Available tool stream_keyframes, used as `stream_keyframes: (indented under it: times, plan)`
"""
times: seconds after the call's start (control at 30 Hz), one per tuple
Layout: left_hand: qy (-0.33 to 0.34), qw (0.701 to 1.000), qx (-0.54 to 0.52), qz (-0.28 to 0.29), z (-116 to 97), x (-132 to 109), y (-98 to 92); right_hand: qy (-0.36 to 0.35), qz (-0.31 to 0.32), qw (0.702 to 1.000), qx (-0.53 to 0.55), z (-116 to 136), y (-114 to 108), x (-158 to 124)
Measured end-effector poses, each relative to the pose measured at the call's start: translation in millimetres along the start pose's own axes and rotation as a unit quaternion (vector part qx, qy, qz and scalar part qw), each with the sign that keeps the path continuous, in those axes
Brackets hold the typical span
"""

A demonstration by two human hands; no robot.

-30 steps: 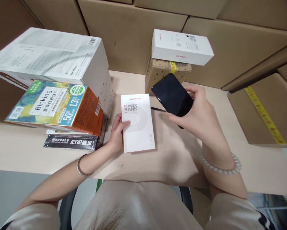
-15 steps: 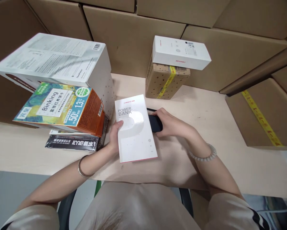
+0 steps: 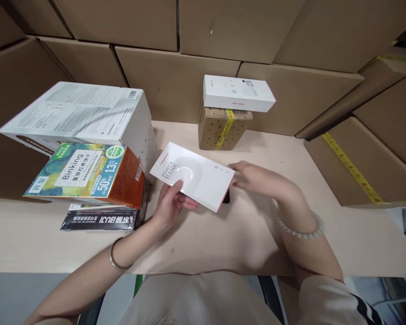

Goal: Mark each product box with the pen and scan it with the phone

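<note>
My left hand (image 3: 171, 203) grips a white power bank box (image 3: 206, 180), thumb on its printed front and fingers under its lower edge. The box is tilted, its plain end pointing right. At that right end is my right hand (image 3: 248, 177), fingers apart near the corner; whether they touch it I cannot tell. Behind the box's lower right corner a black rounded object (image 3: 227, 197) shows on the table, mostly hidden.
On the left, a Binking biscuit box (image 3: 77, 171) tops a black-labelled package (image 3: 97, 220), beside a large white box (image 3: 77, 113). A white box (image 3: 236, 92) rests on a taped carton (image 3: 223, 128) at the back. Another taped carton (image 3: 352, 167) stands right; cardboard boxes wall the table (image 3: 203, 243).
The power bank box has turned from upright to slanting, its printed end at upper left. My right hand has released the black object and moved right, to the box's end. The camera view has shifted.
</note>
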State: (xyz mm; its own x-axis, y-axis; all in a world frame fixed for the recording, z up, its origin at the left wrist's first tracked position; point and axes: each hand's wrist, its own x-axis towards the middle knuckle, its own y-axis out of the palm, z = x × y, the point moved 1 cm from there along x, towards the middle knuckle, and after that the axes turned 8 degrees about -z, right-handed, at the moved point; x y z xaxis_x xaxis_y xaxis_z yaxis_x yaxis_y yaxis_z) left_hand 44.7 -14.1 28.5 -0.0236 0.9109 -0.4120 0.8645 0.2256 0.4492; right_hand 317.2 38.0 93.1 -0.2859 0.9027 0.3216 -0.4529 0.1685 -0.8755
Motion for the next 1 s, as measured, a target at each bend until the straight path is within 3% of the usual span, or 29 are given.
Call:
stream_keyframes:
  times: [0.03, 0.1, 0.17, 0.2, 0.3, 0.37, 0.43, 0.53, 0.63, 0.77, 0.87, 1.0]
  plan:
    - [-0.002, 1.000, -0.003, -0.009, -0.2, -1.4, 1.5, 0.012, 0.002, 1.000, -0.028, 3.1, -13.9, -3.5]
    - [-0.006, 1.000, -0.006, -0.026, -0.2, -3.8, 4.3, 0.049, -0.082, 0.984, -0.151, 22.2, -32.5, -12.2]
    - [-0.012, 0.999, -0.005, -0.037, 0.4, -5.7, 6.3, 0.026, -0.159, 0.974, -0.162, 54.5, -29.5, -22.6]
    - [-0.014, 0.999, -0.005, -0.041, 0.9, -6.3, 6.9, -0.024, -0.161, 0.976, -0.144, 72.0, -19.6, -27.7]
    - [-0.002, 0.999, -0.006, -0.051, 2.9, -7.5, 7.1, -0.139, -0.059, 0.981, -0.122, 112.1, 24.9, -40.4]
    - [0.016, 0.998, -0.009, -0.053, 4.2, -8.2, 6.8, -0.116, -0.025, 0.984, -0.135, 123.4, 48.0, -44.4]
    - [0.029, 0.999, -0.004, -0.046, 4.6, -9.6, 7.2, -0.089, -0.013, 0.985, -0.146, 125.9, 57.4, -44.5]
    - [0.032, 0.999, 0.016, -0.031, 1.2, -14.0, 9.2, -0.095, -0.016, 0.985, -0.143, 119.7, 49.6, -38.5]
    - [0.025, 0.999, 0.028, -0.012, -6.9, -21.0, 10.6, -0.126, -0.048, 0.985, -0.110, 101.2, 26.7, -26.8]
    - [0.017, 0.997, 0.063, 0.031, -17.0, -26.9, 7.9, -0.124, -0.178, 0.974, -0.068, 55.6, -19.2, 3.6]
    - [0.029, 0.994, 0.097, 0.038, -19.2, -24.6, 4.4, -0.029, -0.246, 0.962, -0.113, 15.8, -50.7, 42.7]
    - [0.005, 0.992, 0.120, 0.040, -15.8, -18.9, 2.2, 0.036, -0.252, 0.953, -0.166, -20.5, -66.3, 99.4]
